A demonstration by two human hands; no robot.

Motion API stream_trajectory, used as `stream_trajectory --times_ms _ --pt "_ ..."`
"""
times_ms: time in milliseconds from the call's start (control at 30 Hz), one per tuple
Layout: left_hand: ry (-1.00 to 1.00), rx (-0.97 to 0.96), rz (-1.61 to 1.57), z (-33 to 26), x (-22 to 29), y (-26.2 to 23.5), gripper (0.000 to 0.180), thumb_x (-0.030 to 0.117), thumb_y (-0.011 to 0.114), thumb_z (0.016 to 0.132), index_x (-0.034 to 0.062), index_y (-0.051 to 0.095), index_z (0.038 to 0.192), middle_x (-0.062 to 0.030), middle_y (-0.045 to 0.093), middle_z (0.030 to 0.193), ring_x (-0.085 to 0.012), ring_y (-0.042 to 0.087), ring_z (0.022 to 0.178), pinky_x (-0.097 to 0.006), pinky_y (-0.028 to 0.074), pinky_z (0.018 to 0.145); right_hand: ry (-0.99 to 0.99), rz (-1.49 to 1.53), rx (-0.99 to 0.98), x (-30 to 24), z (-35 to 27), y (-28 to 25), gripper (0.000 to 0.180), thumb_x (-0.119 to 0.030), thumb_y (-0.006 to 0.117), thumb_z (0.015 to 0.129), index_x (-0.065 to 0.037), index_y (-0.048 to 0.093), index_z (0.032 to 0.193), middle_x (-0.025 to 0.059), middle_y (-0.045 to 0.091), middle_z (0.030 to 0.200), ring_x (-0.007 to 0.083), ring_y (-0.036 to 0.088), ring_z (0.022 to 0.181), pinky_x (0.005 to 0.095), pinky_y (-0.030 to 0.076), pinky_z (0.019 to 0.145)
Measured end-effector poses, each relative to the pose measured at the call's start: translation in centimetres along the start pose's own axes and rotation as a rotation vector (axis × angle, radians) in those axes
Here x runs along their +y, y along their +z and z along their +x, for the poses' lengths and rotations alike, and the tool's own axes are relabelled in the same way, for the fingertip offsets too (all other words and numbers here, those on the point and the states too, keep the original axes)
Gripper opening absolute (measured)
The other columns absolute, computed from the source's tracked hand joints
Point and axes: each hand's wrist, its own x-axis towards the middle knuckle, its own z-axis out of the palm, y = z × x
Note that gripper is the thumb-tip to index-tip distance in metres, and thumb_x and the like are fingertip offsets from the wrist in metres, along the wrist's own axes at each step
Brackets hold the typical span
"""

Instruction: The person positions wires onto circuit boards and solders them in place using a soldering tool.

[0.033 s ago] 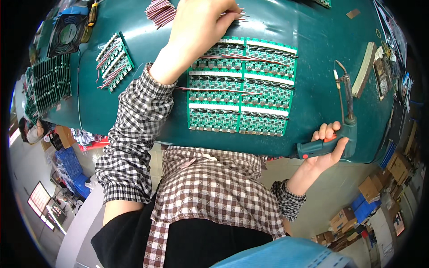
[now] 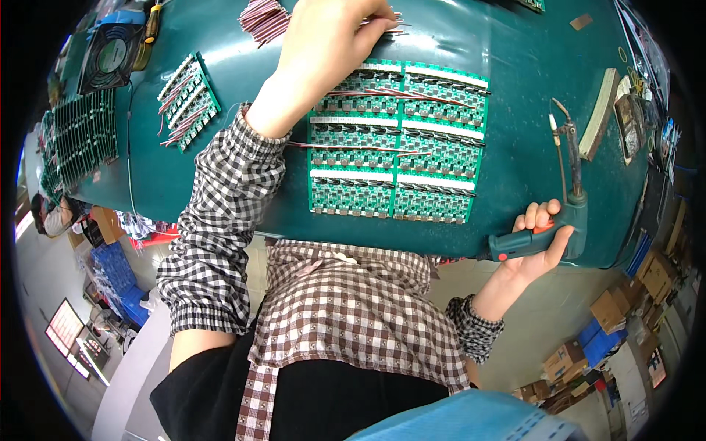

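Green, glossy sheeting covers the worktable (image 2: 529, 110) in front of you, with a pale floor (image 2: 456, 283) beyond its near edge. Cardboard boxes (image 2: 562, 360) stand on the floor to your right, beside a blue bin (image 2: 592, 334); what they hold cannot be made out. At the table's right side, a small brown holder (image 2: 629, 128) lies near a long pale bar (image 2: 599, 114); its contents are too small to tell.

Your right hand (image 2: 526, 266) is curled around the handle of a green soldering gun (image 2: 577, 220), its tip pointing away from you, well apart from the circuit boards. Your left hand (image 2: 327, 40) reaches past the far edge of the green board panel (image 2: 437, 158), fingers bent and thumb near them, over loose wires (image 2: 397, 31); whether the fingertips pinch any, you cannot tell from this view.

That panel lies flat between your hands, just below the left one, with several red-and-black leads (image 2: 353, 148) across it. To the left of your left hand are a wire bundle (image 2: 265, 22) and a smaller wired board (image 2: 193, 106).
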Motion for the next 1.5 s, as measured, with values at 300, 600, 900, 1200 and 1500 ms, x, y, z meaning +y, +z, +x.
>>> stream_trajectory --times_ms 300,600,900,1200,1500 --pt "-0.835 -0.403 -0.914 -1.1 4.3 -1.9 0.013 0.013 0.061 0.080 0.0015 0.057 0.079 -0.0004 0.052 0.065 -0.0077 0.047 0.057 -0.022 0.037 0.051 0.014 0.024 -0.025 0.1 -0.1 -0.7 0.044 -0.042 0.049 0.088 -0.002 0.045 0.105 0.0024 0.047 0.076 0.0142 0.044 0.070 0.0286 0.044 0.062" --pt "0.047 -0.343 -0.319 -7.6 7.1 0.8 0.013 0.003 0.064 0.069 0.0070 0.060 0.081 -0.0040 0.052 0.076 -0.0217 0.056 0.066 -0.031 0.045 0.055 0.027 0.047 -0.030 0.7 -0.1 -0.6 0.041 -0.039 0.049 0.089 0.000 0.046 0.104 0.0058 0.053 0.080 0.0168 0.050 0.073 0.0306 0.048 0.063" --pt "-0.232 -0.350 -0.328 -6.8 8.4 0.2 0.009 0.003 0.062 0.072 0.0065 0.059 0.080 -0.0061 0.054 0.073 -0.0230 0.056 0.063 -0.031 0.045 0.055 0.026 -0.065 -0.006 -0.4 -3.3 0.1 0.041 -0.036 0.048 0.089 0.001 0.046 0.105 0.0078 0.052 0.085 0.0195 0.052 0.074 0.0320 0.050 0.063" --pt "-0.284 -0.381 -0.224 -6.6 8.3 2.1 0.005 0.009 0.060 0.071 0.0062 0.057 0.074 -0.0065 0.055 0.070 -0.0230 0.056 0.060 -0.032 0.045 0.054 0.017 -0.170 0.129 -1.9 -5.9 1.9 0.043 -0.033 0.054 0.086 0.004 0.046 0.104 0.0116 0.054 0.086 0.0235 0.057 0.079 0.0335 0.054 0.060" --pt "-0.307 -0.338 -0.262 -6.3 8.3 3.4 0.006 0.011 0.060 0.069 0.0067 0.057 0.072 -0.0063 0.054 0.067 -0.0228 0.055 0.060 -0.033 0.044 0.054 0.039 -0.451 0.196 -2.4 -6.9 2.6 0.047 -0.031 0.054 0.086 0.006 0.042 0.111 0.0127 0.055 0.091 0.0259 0.060 0.083 0.0331 0.058 0.063"
